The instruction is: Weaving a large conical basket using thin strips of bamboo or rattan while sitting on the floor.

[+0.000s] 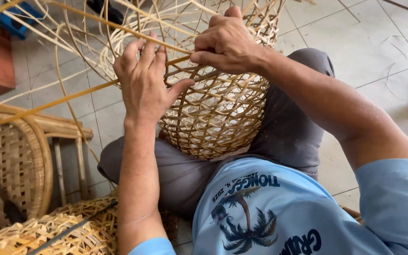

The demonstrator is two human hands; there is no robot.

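No packages, labels, signs or screens show anywhere in the frame. The nearest thing to one is a blue box-like object (19, 19) on the floor at the upper left, cut by the edge and too unclear to identify.

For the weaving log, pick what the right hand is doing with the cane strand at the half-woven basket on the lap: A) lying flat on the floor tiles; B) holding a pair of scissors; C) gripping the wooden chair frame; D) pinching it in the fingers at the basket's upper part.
D: the right hand closes its fingers on a cane strand at the open-weave basket, while the left hand spreads against the weave.
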